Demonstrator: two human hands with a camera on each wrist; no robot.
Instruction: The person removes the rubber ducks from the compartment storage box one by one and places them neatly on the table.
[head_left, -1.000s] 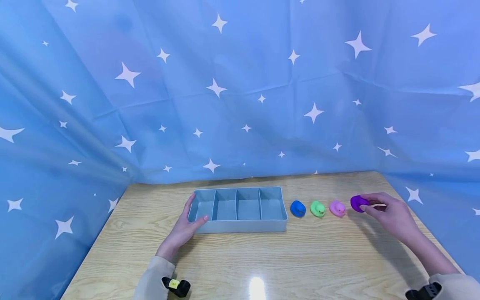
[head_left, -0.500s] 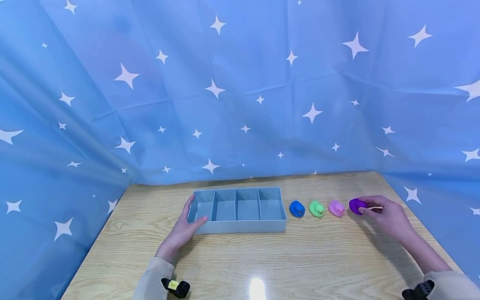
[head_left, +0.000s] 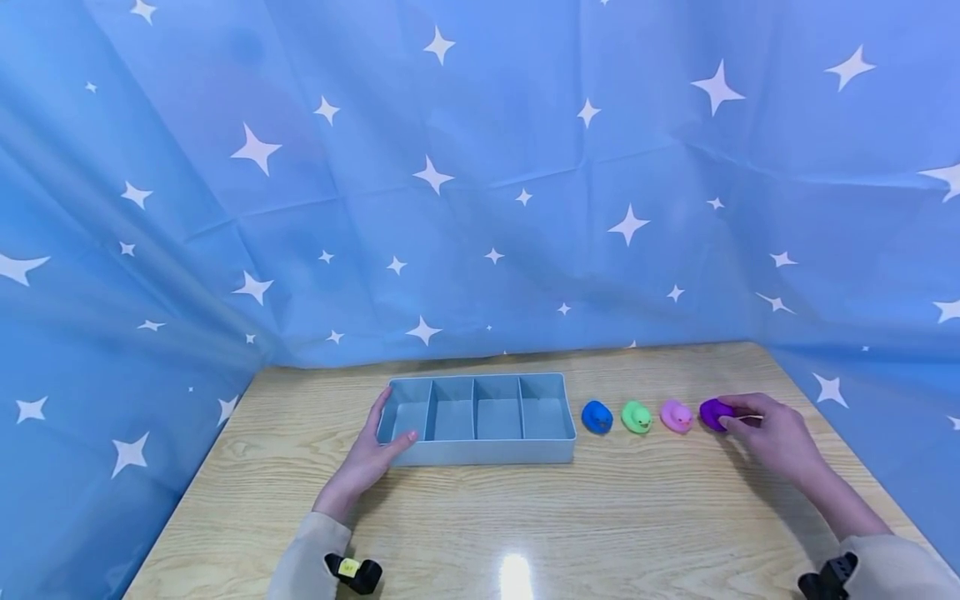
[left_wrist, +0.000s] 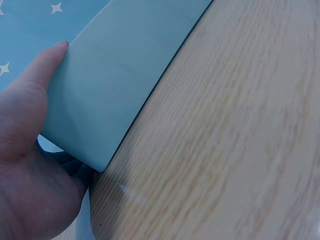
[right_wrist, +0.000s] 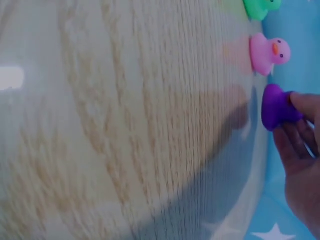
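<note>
My left hand grips the left end of a blue-grey divided box, its thumb over the front rim. In the left wrist view the box's front wall shows beside the thumb, and the other fingers are partly hidden behind the end. At the right my right hand pinches a purple rubber duck between thumb and fingers. Just left of it sits a pink rubber duck, apart from the purple one. A green rubber duck and a blue rubber duck continue the row towards the box.
Under everything lies a wood-grain table. A blue star-patterned cloth hangs behind it and at both sides. Dividers split the box into several compartments.
My right hand has brought the purple duck slightly left and down, closer to the pink duck. The left hand, the box and the other ducks stay where they were.
</note>
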